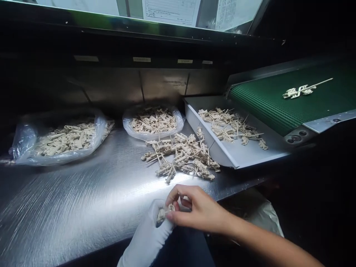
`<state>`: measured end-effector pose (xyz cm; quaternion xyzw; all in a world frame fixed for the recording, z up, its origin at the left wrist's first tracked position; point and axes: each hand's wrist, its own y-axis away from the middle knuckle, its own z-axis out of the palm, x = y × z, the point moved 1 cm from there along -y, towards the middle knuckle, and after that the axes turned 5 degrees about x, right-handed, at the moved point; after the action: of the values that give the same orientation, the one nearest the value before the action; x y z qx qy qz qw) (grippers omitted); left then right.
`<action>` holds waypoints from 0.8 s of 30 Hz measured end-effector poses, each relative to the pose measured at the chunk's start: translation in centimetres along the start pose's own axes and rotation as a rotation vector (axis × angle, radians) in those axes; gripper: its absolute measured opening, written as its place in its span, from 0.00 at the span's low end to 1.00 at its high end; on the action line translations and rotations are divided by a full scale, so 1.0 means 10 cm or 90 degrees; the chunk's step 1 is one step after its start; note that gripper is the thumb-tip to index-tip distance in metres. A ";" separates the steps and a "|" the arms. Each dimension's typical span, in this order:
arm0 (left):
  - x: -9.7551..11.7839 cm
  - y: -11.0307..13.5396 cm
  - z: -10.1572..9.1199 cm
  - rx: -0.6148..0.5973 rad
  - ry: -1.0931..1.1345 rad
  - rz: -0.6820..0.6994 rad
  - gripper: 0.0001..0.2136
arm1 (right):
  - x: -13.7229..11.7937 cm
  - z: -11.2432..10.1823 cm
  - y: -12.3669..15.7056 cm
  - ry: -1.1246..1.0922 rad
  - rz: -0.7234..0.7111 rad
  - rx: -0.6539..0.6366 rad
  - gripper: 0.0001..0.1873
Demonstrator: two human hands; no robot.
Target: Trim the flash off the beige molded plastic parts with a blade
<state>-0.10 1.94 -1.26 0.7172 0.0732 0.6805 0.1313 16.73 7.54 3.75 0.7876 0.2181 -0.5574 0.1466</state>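
My left hand [147, 233], in a white glove, holds a small beige moulded plastic part [164, 213] at the front edge of the steel table [69, 193]. My bare right hand [196, 209] comes in from the right, and its fingertips pinch the same part from above. Just beyond my hands lies a loose heap of beige plastic parts on runners [179, 157]. Neither hand touches the heap. Part of the held piece is hidden by my fingers.
Two clear plastic bags [66, 142] [152, 124] of beige parts lie at the back left. A grey chute [233, 148] with more parts runs down from a green conveyor belt [278, 98] at the right, carrying one sprue. A pale bag [256, 211] hangs below the table edge.
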 end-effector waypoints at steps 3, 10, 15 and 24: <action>-0.05 -0.05 -0.04 0.065 -0.054 -0.013 0.14 | -0.14 -0.15 -0.44 -0.034 -0.009 0.043 0.10; -0.18 -0.08 -0.10 0.049 -0.077 -0.002 0.19 | -0.44 -0.49 -1.00 0.031 -0.118 0.284 0.20; -0.24 -0.12 -0.15 0.027 -0.033 -0.005 0.20 | -0.10 -0.27 -0.54 0.169 -0.111 0.195 0.18; -0.24 -0.11 -0.15 0.039 -0.068 0.009 0.19 | 0.56 -0.05 -0.42 0.233 -0.220 0.402 0.09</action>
<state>-1.67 2.44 -3.83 0.7567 0.0817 0.6395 0.1081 16.61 12.42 -1.27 0.8318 0.1880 -0.4642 -0.2393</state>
